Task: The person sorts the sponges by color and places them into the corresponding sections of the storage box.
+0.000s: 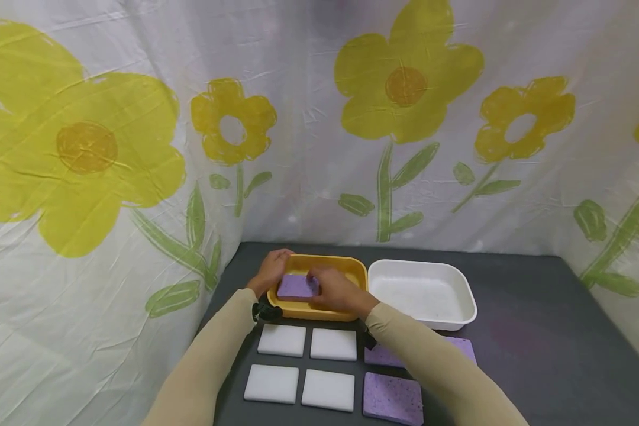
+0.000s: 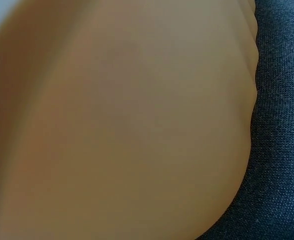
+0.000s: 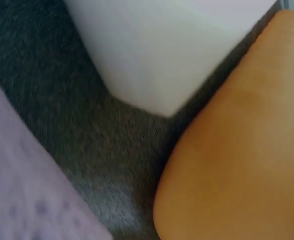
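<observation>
A purple speckled sponge (image 1: 297, 286) lies in the left part of a yellow tray (image 1: 319, 315) in the head view. My right hand (image 1: 336, 290) reaches into the tray and pinches the sponge's right end between thumb and fingers. At the tray's left side, my left hand (image 1: 270, 271) grips the rim; its fingertips are partly hidden. The tray's wall (image 2: 137, 130) fills most of the left wrist view, with no fingers showing. In the right wrist view the same yellow wall (image 3: 236, 160) appears at the right, and the right hand is out of sight.
A white tray (image 1: 423, 322) stands right of the yellow one. Several white sponge blocks (image 1: 327, 389) lie in rows in front. Another purple sponge (image 1: 393, 397) lies beside them; more purple (image 1: 460, 348) shows behind my right forearm. A flowered curtain (image 1: 309, 195) borders the dark table (image 1: 527, 331).
</observation>
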Available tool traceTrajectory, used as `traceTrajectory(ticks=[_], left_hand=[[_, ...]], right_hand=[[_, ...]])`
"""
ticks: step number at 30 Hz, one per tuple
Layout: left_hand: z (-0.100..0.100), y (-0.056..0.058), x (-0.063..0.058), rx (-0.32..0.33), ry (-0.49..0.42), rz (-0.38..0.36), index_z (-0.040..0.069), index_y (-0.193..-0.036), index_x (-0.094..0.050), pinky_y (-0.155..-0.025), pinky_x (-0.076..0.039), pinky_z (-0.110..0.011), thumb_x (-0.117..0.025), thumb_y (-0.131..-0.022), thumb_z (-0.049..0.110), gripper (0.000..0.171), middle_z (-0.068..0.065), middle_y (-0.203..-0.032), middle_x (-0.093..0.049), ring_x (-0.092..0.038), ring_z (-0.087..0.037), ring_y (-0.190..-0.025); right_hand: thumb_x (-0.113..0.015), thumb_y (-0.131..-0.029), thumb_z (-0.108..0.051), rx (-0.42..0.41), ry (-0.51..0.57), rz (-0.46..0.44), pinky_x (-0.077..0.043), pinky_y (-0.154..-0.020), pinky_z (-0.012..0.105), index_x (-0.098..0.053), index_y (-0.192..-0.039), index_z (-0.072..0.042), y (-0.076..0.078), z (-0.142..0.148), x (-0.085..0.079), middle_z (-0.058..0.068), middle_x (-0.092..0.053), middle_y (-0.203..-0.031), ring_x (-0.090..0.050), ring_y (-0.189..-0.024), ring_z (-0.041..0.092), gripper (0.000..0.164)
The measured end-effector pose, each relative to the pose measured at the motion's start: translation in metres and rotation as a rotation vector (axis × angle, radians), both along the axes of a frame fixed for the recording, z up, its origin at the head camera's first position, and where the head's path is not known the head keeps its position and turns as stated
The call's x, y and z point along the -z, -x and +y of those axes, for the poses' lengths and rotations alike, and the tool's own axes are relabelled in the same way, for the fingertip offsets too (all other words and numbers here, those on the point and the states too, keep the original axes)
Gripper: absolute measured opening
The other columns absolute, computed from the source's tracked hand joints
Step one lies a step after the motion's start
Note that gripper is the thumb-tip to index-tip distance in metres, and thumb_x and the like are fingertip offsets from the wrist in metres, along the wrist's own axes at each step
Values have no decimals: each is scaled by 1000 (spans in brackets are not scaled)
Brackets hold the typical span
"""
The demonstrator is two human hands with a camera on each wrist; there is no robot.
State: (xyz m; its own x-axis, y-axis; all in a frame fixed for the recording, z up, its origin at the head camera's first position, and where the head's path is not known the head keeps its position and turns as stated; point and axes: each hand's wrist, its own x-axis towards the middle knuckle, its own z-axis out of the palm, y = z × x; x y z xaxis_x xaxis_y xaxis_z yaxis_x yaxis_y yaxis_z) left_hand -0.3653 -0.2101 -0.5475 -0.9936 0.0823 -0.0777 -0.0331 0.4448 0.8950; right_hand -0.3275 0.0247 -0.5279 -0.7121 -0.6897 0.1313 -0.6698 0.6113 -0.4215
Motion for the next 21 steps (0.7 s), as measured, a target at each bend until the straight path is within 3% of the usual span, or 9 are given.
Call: traceTrajectory(ticks=[4,9,11,16,21], left_hand=[[0,0,-1,1,-1,2,4,-132,-71,-110,-49,-54,-34,-119,24,44,-18,-133,-70,-64,-34,-121],[2,-1,-2,8,5,6,4,-134,-71,-112,-48,-55,-34,-120,25,45,-19,-134,-70,-64,-35,-124],[2,-1,-2,13,11,6,4,-135,-70,-113,-48,-55,-34,-120,25,45,-19,-136,-69,-63,-36,-125],[0,0,0,17,20,13,2,-137,-69,-115,-46,-57,-33,-120,24,46,-21,-139,-68,-62,-38,-129],[-1,1,1,23,23,20,2,-140,-68,-119,-43,-59,-33,-119,24,46,-22,-144,-66,-61,-40,-134]], right_hand=[[-92,-89,-21,4,-7,-25,-57,-81,35,-68,-129,-4,-6,-2,-4,8,-73,-104,-64,-87,17,49],[-90,-90,-31,-21,16,33,-56,-78,33,-64,-132,-6,8,3,16,5,-72,-106,-63,-87,16,55],[-90,-91,-34,-21,-2,36,-58,-82,34,-63,-135,-7,8,6,14,6,-73,-112,-65,-91,17,59],[-87,-93,-27,-22,-62,-9,-57,-107,46,-62,-143,-1,-4,19,-24,17,-73,-135,-72,-118,33,62],[-82,-97,-21,-74,-131,62,-54,-112,49,-61,-145,0,-5,44,-47,17,-71,-141,-69,-129,35,56]])
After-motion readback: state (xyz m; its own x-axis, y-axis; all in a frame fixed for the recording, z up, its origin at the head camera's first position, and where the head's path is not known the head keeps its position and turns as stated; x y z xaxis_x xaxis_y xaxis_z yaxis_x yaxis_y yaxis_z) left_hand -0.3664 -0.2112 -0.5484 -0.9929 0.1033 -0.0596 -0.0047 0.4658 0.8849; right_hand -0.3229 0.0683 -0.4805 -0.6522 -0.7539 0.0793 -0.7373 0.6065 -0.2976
